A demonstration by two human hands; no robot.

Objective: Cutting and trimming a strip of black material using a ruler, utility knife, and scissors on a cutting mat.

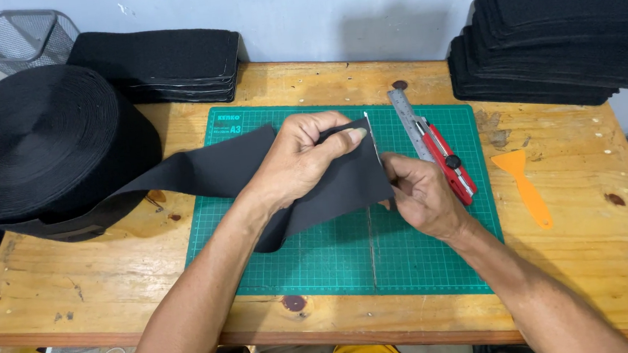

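A wide black fabric strip (207, 167) runs from a big black roll (38, 140) at the left onto the green cutting mat (381, 254). My left hand (301, 159) grips the strip's end from above, thumb and fingers pinching its upper edge. My right hand (421, 193) holds the same end at its right edge, fingers curled under the fabric. The end of the strip (345, 185) is lifted and folded over between both hands, above the mat's middle.
A steel ruler (409, 119) and a red utility knife (450, 161) lie on the mat's right part. An orange plastic scraper (523, 185) rests on the wooden table (72, 273). Stacks of cut black pieces sit at back left (168, 64) and back right (566, 26). A wire mesh basket (21, 35) stands far left.
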